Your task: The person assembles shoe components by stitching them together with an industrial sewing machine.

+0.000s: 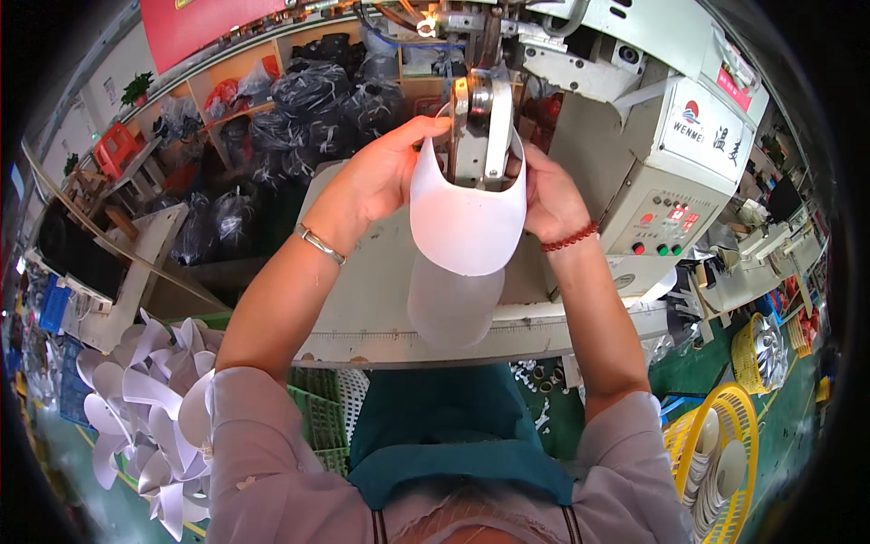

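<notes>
A smooth white shoe upper [467, 227], rounded at the near end with a U-shaped opening, hangs around the metal post [470, 150] of a machine over the worktable. My left hand [394, 168] grips its left edge, thumb and fingers closed, beside the machine's roller. On the other side my right hand [550, 195] holds the right edge; most of its fingertips are hidden behind the piece. Below the upper, a greyish rounded shape [453, 313] shows against the table; I cannot tell whether it is another piece or a reflection.
At the right stands a control box [666, 218] with lit displays and buttons. A pile of curved white pieces [149, 403] lies at the lower left. A yellow basket [750, 431] at the lower right holds stacked pieces. Black plastic bags [317, 95] fill shelves behind the table [362, 272].
</notes>
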A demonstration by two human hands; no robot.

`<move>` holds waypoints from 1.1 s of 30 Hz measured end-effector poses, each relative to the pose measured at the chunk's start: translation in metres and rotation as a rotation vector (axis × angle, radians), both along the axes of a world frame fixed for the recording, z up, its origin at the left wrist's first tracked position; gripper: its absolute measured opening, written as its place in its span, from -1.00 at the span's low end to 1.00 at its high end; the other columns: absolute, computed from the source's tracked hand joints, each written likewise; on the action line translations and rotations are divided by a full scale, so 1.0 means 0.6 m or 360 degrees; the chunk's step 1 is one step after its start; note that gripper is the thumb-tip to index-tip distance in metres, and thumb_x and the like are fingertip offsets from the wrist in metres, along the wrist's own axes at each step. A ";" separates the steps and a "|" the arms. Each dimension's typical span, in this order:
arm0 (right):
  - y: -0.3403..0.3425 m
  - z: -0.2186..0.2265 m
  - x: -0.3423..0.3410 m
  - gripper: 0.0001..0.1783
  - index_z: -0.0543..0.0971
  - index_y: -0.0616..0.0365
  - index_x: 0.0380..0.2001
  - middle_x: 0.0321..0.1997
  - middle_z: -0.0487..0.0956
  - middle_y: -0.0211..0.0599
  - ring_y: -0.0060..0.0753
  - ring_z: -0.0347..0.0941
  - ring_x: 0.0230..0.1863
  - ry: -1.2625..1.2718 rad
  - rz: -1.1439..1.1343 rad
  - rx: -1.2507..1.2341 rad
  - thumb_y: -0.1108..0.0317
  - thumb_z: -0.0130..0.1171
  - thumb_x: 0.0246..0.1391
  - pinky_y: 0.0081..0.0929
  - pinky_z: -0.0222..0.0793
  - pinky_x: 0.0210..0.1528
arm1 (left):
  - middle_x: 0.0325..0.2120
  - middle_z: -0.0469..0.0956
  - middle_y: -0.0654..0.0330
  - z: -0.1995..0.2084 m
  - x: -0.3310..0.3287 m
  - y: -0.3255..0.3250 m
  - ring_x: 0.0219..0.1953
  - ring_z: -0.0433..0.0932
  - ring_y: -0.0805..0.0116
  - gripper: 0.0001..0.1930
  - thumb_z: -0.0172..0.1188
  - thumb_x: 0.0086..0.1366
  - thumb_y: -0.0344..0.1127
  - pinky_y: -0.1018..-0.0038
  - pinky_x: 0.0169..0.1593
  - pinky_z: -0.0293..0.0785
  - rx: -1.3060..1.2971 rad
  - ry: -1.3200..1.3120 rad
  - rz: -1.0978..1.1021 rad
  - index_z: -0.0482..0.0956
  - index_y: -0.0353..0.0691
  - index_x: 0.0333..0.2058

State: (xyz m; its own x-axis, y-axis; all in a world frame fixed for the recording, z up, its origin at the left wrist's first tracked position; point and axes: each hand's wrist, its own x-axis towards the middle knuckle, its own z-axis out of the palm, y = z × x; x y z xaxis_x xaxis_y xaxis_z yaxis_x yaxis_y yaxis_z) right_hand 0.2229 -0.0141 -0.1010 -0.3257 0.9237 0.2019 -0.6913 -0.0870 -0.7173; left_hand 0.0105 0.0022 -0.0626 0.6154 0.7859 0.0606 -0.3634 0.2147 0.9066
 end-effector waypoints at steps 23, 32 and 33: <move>0.034 -0.078 -0.045 -0.85 0.48 0.29 -0.27 -0.41 0.52 -0.40 -0.62 0.41 -0.40 -0.0796 -0.1222 0.0687 0.50 -0.01 0.09 -0.65 0.35 -0.31 | -0.25 0.45 0.36 -0.131 0.012 -0.007 -0.49 0.32 0.70 -0.58 0.05 0.21 -0.20 0.67 -0.52 0.25 0.1099 0.0528 0.0917 0.36 -0.07 0.06; 0.017 -0.103 -0.044 -0.80 0.53 0.29 -0.26 -0.36 0.55 -0.37 -0.63 0.43 -0.40 -0.0886 -0.1029 0.0091 0.42 0.00 0.11 -0.67 0.36 -0.33 | -0.19 0.52 0.30 -0.144 0.019 -0.008 -0.20 0.44 0.57 -0.67 -0.02 0.30 -0.18 0.59 -0.19 0.40 0.0695 0.0377 0.0739 0.45 -0.19 -0.03; 0.017 -0.111 -0.044 -0.80 0.53 0.29 -0.26 -0.36 0.55 -0.37 -0.63 0.43 -0.40 -0.0893 -0.1021 0.0094 0.42 0.00 0.11 -0.67 0.36 -0.33 | -0.19 0.52 0.30 -0.149 0.020 -0.010 -0.20 0.44 0.57 -0.67 -0.02 0.30 -0.18 0.59 -0.19 0.40 0.0691 0.0373 0.0748 0.45 -0.19 -0.03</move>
State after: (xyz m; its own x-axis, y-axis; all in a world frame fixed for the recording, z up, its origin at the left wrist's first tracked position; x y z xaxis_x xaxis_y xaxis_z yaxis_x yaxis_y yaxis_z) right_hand 0.1963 -0.0041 -0.1679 0.1908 0.9565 0.2207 -0.1350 0.2483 -0.9592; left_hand 0.0224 -0.0035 -0.1521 0.2497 0.9075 0.3377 -0.1128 -0.3191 0.9410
